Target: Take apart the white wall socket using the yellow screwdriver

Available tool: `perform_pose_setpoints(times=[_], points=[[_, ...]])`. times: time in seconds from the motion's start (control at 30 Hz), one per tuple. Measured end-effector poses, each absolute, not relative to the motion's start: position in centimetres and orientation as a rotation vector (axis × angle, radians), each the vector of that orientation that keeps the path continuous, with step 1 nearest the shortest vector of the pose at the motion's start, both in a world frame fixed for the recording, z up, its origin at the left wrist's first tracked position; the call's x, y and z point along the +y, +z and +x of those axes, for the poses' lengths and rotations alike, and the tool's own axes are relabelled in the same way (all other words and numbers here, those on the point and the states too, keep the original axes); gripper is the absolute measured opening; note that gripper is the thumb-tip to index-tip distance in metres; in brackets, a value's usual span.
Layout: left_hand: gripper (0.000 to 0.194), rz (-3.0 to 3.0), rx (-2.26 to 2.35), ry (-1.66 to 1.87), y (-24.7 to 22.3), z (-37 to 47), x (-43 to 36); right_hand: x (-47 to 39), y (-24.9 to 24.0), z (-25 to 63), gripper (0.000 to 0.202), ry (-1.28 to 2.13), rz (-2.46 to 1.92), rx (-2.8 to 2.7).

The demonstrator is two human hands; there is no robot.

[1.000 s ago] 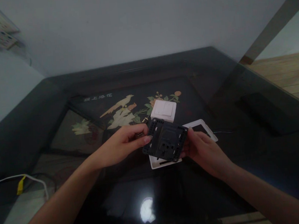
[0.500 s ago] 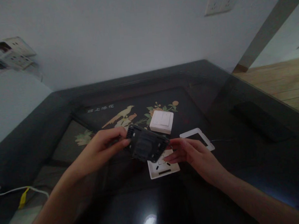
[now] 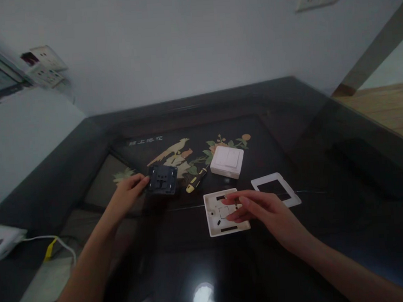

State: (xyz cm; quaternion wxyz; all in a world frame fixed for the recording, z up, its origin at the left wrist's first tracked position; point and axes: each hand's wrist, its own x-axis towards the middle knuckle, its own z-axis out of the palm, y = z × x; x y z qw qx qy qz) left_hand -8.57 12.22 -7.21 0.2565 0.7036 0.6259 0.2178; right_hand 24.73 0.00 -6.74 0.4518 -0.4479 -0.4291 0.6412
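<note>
Black socket module (image 3: 162,179) moved from between both hands down onto table, at left hand (image 3: 128,193) fingertips. Right hand (image 3: 261,209) let go, now over white plate (image 3: 226,212).
</note>
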Motion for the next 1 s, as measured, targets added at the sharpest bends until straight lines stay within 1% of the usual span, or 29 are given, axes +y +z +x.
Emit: perform_pose_setpoints(times=[0.2, 0.37, 0.43, 0.53, 0.63, 0.7, 0.83, 0.87, 0.93, 1.0], points=[[0.042, 1.858, 1.779, 0.528, -8.9, -9.9, 13.1, 0.3, -7.2, 25.0, 0.02, 1.526, -1.151, -1.091], [0.035, 1.901, 1.877, 0.412, -9.5, -10.0, 13.3, 0.6, -7.7, 25.2, 0.012, 1.448, -1.192, -1.154], [0.031, 1.921, 1.919, 0.381, -9.7, -10.0, 13.2, 0.7, -7.9, 25.2, 0.013, 1.43, -1.197, -1.139], [0.027, 1.937, 1.966, 0.383, -9.7, -10.2, 13.0, 0.8, -8.0, 25.2, 0.024, 1.437, -1.188, -1.073], [0.031, 1.943, 2.008, 0.439, -9.2, -10.7, 12.8, 0.8, -8.0, 25.4, 0.031, 1.451, -1.199, -1.056], [0.034, 1.953, 1.987, 0.476, -8.6, -10.6, 12.5, 0.8, -7.9, 25.4, 0.027, 1.459, -1.212, -1.087], [0.037, 1.996, 1.73, 0.484, -7.0, -8.0, 10.5, 0.5, -7.7, 25.3, 0.015, 1.392, -1.23, -1.21], [0.038, 2.0, 1.612, 0.473, -6.6, -6.8, 9.7, 0.3, -7.6, 25.2, 0.013, 1.339, -1.242, -1.266], [0.041, 1.896, 1.218, 0.417, -5.7, -4.3, 7.7, 0.0, -7.4, 24.9, 0.008, 1.209, -1.256, -1.403], [0.048, 1.764, 0.978, 0.301, -5.0, -1.8, 5.8, -0.4, -7.2, 24.6, 0.005, 1.088, -1.224, -1.546]])
